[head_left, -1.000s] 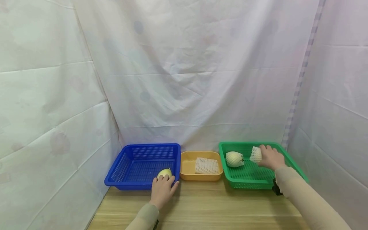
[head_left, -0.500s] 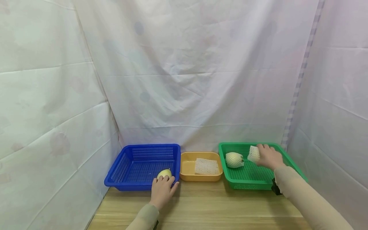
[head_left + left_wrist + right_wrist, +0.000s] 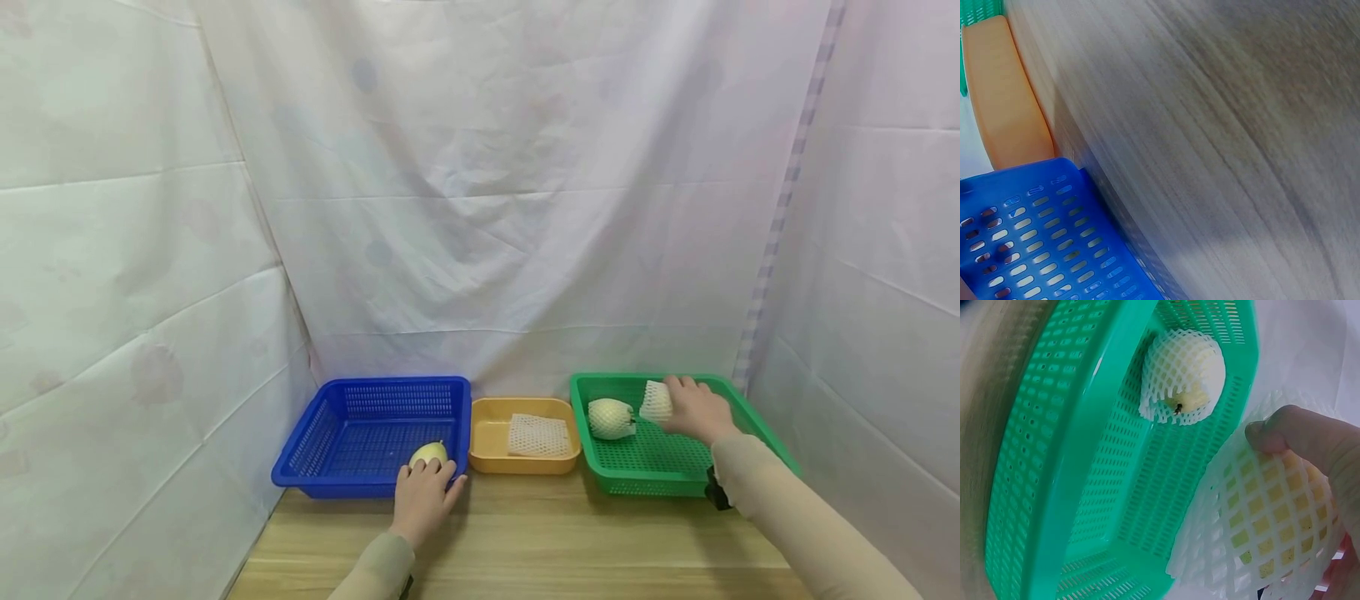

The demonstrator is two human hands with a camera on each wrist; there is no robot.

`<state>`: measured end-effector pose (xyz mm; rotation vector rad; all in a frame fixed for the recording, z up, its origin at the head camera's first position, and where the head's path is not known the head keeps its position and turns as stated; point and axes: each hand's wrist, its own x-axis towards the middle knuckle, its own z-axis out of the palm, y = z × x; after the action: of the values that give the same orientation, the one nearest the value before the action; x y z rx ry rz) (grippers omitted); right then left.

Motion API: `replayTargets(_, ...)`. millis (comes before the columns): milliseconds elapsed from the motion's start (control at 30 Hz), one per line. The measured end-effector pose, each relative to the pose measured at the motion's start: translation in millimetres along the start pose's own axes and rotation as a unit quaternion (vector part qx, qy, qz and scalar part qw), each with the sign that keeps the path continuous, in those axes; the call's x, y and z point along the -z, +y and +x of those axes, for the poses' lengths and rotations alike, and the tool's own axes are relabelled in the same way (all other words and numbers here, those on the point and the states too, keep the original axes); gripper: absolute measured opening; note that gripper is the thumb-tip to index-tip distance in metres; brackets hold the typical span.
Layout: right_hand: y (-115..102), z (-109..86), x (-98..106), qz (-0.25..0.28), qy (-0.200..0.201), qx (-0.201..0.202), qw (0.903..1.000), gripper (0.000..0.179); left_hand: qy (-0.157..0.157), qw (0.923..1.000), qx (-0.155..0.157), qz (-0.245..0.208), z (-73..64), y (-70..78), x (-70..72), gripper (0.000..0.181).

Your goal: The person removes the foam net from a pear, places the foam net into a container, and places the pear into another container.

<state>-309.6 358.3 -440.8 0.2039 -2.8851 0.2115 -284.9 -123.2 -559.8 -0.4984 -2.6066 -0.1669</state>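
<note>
The foam-netted pear (image 3: 1279, 519), pinched by the right hand (image 3: 697, 410) over the green basket (image 3: 652, 477), is best held lightly, while any grip by the left hand (image 3: 422, 497) on the blue basket's (image 3: 341, 480) near-right bare pear (image 3: 430, 452) cannot be told.

I count 1 orange tray (image 3: 489, 435); left of it: 1 blue basket (image 3: 367, 442), 1 bare pear (image 3: 429, 452); right: 1 green basket (image 3: 660, 457), 2 netted pears (image 3: 611, 418). Flat netting (image 3: 538, 436) inside: pieces unclear.

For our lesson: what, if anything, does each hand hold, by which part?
The right hand grips a netted fruit by its sides. The left hand covers the near side of a bare pear; any grip is hidden.
</note>
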Motion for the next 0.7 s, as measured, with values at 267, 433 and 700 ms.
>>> replayTargets(267, -6.9, 0.2, 3.7, -0.001, 0.002, 0.014, 0.9999, 0.07, 0.002, 1.0, 0.0, -0.003, 0.9, -0.7, -1.5, 0.026)
replayTargets(433, -11.8, 1.7, 6.1, 0.003, 0.008, 0.021, 0.9997, 0.069, 0.004, 1.0, -0.003, -0.001, 1.6, -1.9, -3.1, 0.026)
replayTargets(700, -18.4, 3.7, 6.3, 0.008, 0.008, 0.032, 0.9994, 0.07, 0.008, 1.0, -0.004, -0.002, 1.1, -2.4, -3.5, 0.026)
